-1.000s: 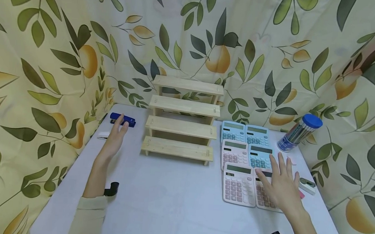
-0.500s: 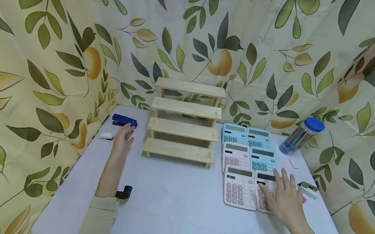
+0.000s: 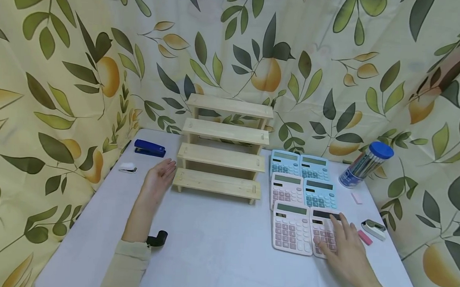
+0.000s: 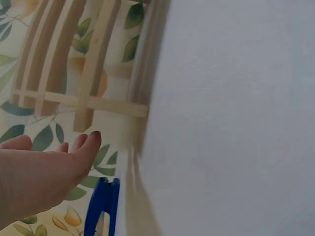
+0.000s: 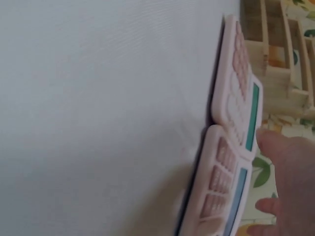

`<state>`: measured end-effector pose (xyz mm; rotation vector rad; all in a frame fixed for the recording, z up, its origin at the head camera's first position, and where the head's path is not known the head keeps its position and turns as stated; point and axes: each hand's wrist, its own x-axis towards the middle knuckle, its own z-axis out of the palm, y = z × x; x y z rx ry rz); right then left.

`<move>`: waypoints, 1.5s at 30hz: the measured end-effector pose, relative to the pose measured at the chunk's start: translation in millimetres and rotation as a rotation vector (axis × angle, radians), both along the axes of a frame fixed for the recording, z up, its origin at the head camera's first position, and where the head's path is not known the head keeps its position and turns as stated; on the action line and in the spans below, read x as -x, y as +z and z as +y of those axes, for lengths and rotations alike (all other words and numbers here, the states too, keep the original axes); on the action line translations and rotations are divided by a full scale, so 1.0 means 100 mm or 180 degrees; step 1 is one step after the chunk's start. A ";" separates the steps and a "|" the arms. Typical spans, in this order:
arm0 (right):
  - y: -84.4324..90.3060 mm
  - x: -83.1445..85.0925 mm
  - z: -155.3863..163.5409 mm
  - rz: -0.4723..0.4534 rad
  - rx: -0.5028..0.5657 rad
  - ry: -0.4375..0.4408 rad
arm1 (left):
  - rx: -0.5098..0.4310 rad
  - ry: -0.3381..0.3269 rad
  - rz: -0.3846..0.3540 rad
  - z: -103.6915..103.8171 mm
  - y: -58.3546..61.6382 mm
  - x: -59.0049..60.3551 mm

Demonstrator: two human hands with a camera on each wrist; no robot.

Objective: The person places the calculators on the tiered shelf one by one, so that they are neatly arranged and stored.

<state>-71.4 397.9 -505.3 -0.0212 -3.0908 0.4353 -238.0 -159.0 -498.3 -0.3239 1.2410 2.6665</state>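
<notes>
At the right front of the white table [image 3: 218, 245], the right hand [image 3: 345, 247] is lying flat, fingers straight and spread, on the keys of a pink calculator [image 3: 323, 236], the nearest right one in a block of six. It is gripping nothing; the fingertips are only pressing on top. A second pink calculator [image 3: 292, 226] is lying edge to edge on its left, so lifting this one cleanly probably means getting the thumb under its free right edge instead of dragging it across the neighbour. A small pink eraser [image 3: 365, 237] is sitting just beside that edge and could get nudged. The left hand [image 3: 158, 179] is resting open and empty just beside the bottom step of the wooden rack [image 3: 223, 148], near a blue stapler [image 3: 149, 148].
</notes>
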 end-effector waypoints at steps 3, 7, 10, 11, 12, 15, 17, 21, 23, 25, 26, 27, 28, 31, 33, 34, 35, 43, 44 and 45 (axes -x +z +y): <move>-0.05 -0.01 0.03 -0.0159 0.0019 0.0030 | -0.0016 0.0043 -0.0024 0.05 -0.06 0.03; -0.10 -0.02 0.04 -0.0303 0.0007 0.0055 | 0.0135 0.0079 -0.0013 0.14 -0.12 0.04; -0.12 -0.01 0.05 -0.0305 -0.0041 0.0055 | 0.0241 0.0147 -0.0008 0.20 -0.17 0.02; -0.13 -0.01 0.05 -0.0280 -0.0048 0.0043 | 0.0259 0.0175 -0.0002 0.21 -0.18 0.01; -0.13 -0.01 0.05 -0.0279 -0.0054 0.0028 | 0.0261 0.0216 -0.0003 0.22 -0.18 0.01; -0.14 0.00 0.06 -0.0272 -0.0044 -0.0019 | 0.0193 0.0289 0.0013 0.22 -0.19 -0.01; -0.15 0.01 0.08 -0.0285 -0.0027 -0.0023 | 0.0168 0.0323 0.0026 0.20 -0.19 -0.02; -0.15 0.03 0.10 -0.0350 -0.0001 -0.0034 | 0.0078 0.0407 -0.0015 0.18 -0.19 -0.03; -0.14 0.04 0.10 -0.0372 -0.0001 -0.0049 | 0.0056 0.0429 -0.0046 0.18 -0.19 -0.03; -0.13 0.04 0.11 -0.0382 0.0001 -0.0074 | 0.0051 0.0441 -0.0062 0.18 -0.19 -0.02; -0.12 0.04 0.11 -0.0374 -0.0001 -0.0080 | 0.0048 0.0440 -0.0071 0.18 -0.19 -0.02; -0.12 0.03 0.11 -0.0369 -0.0004 -0.0087 | 0.0049 0.0430 -0.0069 0.18 -0.20 -0.01; -0.12 0.03 0.11 -0.0358 0.0002 -0.0091 | 0.0061 0.0421 -0.0068 0.18 -0.20 -0.01; -0.12 0.02 0.12 -0.0307 -0.0004 -0.0094 | 0.0083 0.0400 -0.0060 0.17 -0.20 -0.01; -0.12 0.02 0.11 -0.0287 -0.0021 -0.0086 | 0.0095 0.0391 -0.0044 0.16 -0.20 -0.02; -0.12 0.03 0.11 -0.0289 -0.0021 -0.0085 | 0.0086 0.0390 -0.0043 0.15 -0.20 -0.02; -0.12 0.03 0.10 -0.0280 -0.0033 -0.0090 | 0.0082 0.0383 -0.0036 0.15 -0.20 -0.02; -0.12 0.09 0.04 -0.0235 -0.0113 -0.0209 | 0.0108 0.0347 -0.0044 0.14 -0.18 -0.02; -0.12 0.09 0.03 -0.0229 -0.0103 -0.0237 | 0.0104 0.0349 -0.0050 0.14 -0.17 -0.01; -0.12 0.10 0.02 -0.0225 -0.0087 -0.0260 | 0.0111 0.0345 -0.0050 0.14 -0.17 -0.01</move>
